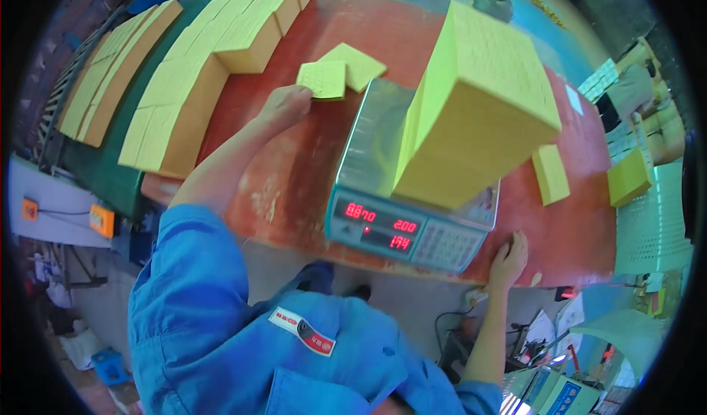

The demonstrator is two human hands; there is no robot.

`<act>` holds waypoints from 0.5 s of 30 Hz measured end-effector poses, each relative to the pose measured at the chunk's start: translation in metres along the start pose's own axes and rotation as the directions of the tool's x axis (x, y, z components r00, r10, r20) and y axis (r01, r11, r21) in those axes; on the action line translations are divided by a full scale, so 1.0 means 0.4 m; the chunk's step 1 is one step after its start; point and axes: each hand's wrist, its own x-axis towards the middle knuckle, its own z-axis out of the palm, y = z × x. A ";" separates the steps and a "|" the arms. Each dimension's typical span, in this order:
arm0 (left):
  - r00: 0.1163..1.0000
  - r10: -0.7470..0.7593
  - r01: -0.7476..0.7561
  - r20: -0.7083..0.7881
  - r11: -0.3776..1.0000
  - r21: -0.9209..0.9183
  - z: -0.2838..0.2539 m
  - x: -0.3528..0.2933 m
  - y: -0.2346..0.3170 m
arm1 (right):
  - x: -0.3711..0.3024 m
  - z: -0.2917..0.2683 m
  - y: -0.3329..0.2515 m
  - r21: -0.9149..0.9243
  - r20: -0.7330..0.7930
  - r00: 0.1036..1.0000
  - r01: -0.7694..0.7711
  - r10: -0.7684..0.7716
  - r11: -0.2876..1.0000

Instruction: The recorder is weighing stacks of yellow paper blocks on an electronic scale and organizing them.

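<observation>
My left hand (289,104) reaches across the red table (272,201), its fingers closed on the near-left corner of a thin yellow square piece (322,80). A second yellow square (357,66) lies partly beneath that one. To their right stands a digital scale (353,146) with a steel pan and a lit red display. Tall stacks of yellow square pieces (490,91) stand on its pan, hiding much of it. My right hand (509,259) rests on the table's near edge, right of the scale, its fingers extended and holding nothing.
Long rows of stacked yellow pieces (188,69) line the table's left side, with another row (118,72) beyond on a green surface (96,168). A small yellow block (551,174) lies right of the scale; another (628,178) sits at the right edge. A person (626,91) is at far right.
</observation>
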 end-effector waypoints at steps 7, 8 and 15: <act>0.975 -0.140 0.130 -0.174 0.989 -0.068 -0.370 -0.449 0.369 | -0.099 -0.194 -0.253 0.795 0.103 0.995 -0.088 0.009 0.600; 0.983 -0.137 0.130 -0.121 0.989 -0.071 -0.393 -0.524 0.430 | -0.137 -0.234 -0.357 0.894 0.242 0.965 -0.181 -0.103 0.409; 0.998 -0.050 0.041 -0.047 0.982 -0.185 -0.401 -0.719 0.735 | -0.243 -0.149 -0.729 0.285 0.748 0.270 -0.956 -0.606 -0.074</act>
